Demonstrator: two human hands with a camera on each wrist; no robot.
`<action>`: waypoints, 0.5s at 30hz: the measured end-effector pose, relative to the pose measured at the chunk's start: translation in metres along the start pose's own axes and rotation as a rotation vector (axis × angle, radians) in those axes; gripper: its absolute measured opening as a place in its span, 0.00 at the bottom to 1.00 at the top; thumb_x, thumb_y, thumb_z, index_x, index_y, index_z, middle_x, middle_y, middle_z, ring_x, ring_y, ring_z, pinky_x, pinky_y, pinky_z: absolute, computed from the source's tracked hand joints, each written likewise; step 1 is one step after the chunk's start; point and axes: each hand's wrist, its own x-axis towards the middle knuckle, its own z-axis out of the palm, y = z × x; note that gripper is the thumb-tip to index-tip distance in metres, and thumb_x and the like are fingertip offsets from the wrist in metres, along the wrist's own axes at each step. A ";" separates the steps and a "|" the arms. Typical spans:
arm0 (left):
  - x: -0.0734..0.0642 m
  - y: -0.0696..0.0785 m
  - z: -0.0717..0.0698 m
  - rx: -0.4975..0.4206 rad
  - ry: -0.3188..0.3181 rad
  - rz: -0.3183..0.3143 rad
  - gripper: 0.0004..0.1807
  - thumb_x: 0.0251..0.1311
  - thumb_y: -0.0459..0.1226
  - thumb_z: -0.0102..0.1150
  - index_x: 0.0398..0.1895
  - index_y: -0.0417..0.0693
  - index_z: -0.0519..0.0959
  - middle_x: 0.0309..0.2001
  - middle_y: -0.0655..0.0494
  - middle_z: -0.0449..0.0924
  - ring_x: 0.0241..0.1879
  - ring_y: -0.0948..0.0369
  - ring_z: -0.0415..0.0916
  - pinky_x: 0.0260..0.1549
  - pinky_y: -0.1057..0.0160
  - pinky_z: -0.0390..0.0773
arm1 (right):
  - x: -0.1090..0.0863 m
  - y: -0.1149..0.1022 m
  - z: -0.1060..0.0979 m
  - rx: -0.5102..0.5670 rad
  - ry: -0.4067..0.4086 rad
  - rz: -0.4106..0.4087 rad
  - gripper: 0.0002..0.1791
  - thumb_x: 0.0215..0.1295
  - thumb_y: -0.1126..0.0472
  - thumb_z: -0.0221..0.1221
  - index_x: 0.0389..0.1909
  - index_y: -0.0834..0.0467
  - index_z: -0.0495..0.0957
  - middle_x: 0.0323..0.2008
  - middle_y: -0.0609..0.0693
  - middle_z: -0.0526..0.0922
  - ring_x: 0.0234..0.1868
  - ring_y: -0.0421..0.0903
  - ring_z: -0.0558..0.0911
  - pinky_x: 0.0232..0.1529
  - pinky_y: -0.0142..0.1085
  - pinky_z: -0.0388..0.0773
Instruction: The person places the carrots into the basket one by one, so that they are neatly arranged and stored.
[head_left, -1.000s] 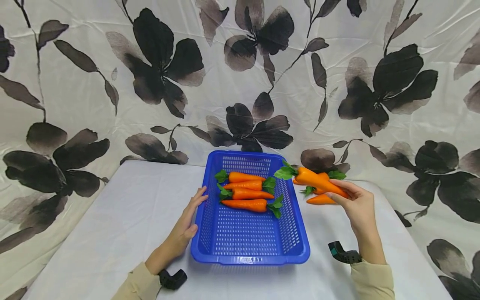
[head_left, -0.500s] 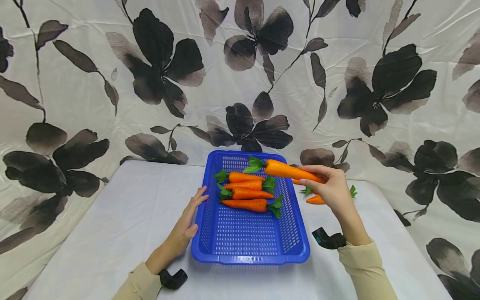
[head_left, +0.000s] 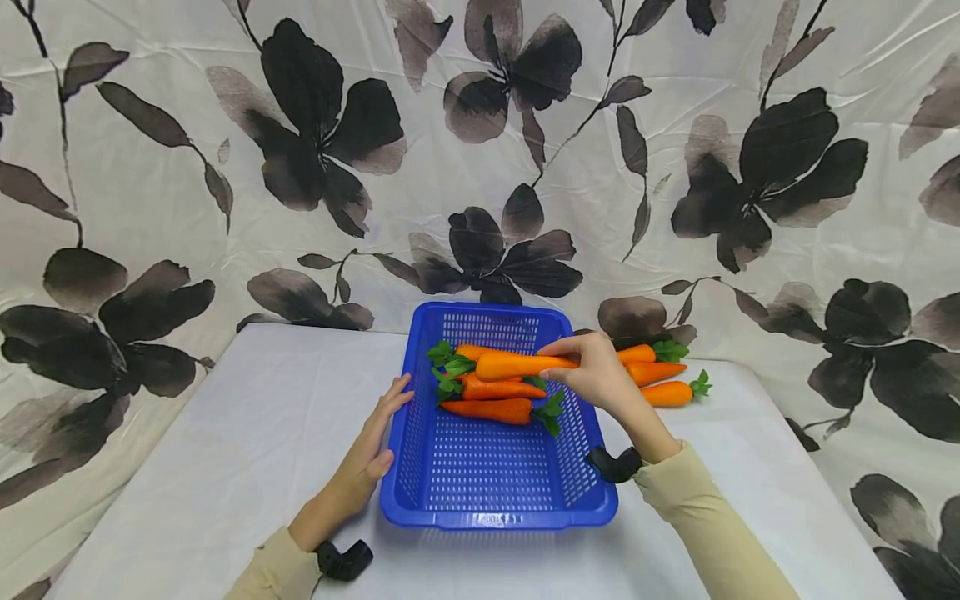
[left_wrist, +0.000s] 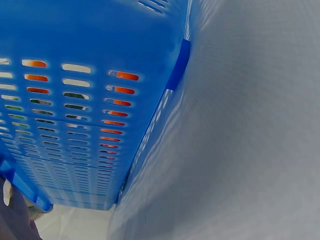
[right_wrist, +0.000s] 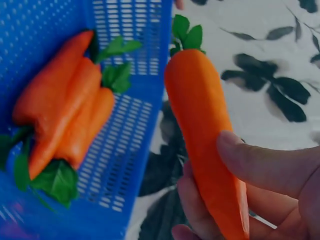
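A carrot (head_left: 513, 365) with green leaves is pinched near its narrow end between the thumb and fingers of my right hand (head_left: 592, 371). In the head view it overlaps the carrots inside the blue plastic basket (head_left: 495, 518); the right wrist view shows this carrot (right_wrist: 200, 120) in front of the basket wall. Several carrots (right_wrist: 65, 105) lie side by side in the basket, leaf ends alternating. Against the basket's left side rests my left hand (head_left: 367, 454), its fingers extended along the rim. Through the slots of the basket wall (left_wrist: 80, 30), bits of orange show in the left wrist view.
To the right of the basket, more carrots (head_left: 667, 393) lie on the white-covered table (head_left: 300, 400), partly behind my right hand and forearm. A floral cloth (head_left: 480, 150) hangs behind the table. Each wrist wears a black device.
My right hand has moved left with the carrot, from above the carrots on the table to over the basket, and lower. The left hand stays at the basket's side.
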 end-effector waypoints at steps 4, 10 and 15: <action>0.000 0.000 0.000 0.006 0.002 0.004 0.35 0.71 0.54 0.37 0.77 0.50 0.54 0.80 0.52 0.42 0.78 0.51 0.34 0.64 0.26 0.32 | 0.006 0.000 0.012 -0.027 -0.097 0.021 0.12 0.58 0.68 0.68 0.44 0.64 0.86 0.39 0.56 0.86 0.35 0.48 0.81 0.38 0.38 0.83; 0.000 -0.001 0.000 0.001 0.007 0.018 0.35 0.71 0.54 0.37 0.77 0.50 0.54 0.80 0.51 0.42 0.78 0.51 0.34 0.65 0.26 0.32 | 0.012 0.004 0.030 -0.034 -0.190 0.015 0.11 0.56 0.69 0.69 0.41 0.65 0.87 0.37 0.54 0.87 0.34 0.46 0.80 0.36 0.37 0.83; 0.001 -0.001 0.000 0.002 0.004 0.000 0.35 0.71 0.55 0.37 0.78 0.53 0.54 0.80 0.54 0.43 0.78 0.53 0.35 0.64 0.25 0.33 | 0.016 0.008 0.042 -0.063 -0.240 0.029 0.08 0.54 0.68 0.70 0.37 0.64 0.88 0.33 0.51 0.87 0.33 0.44 0.79 0.37 0.37 0.81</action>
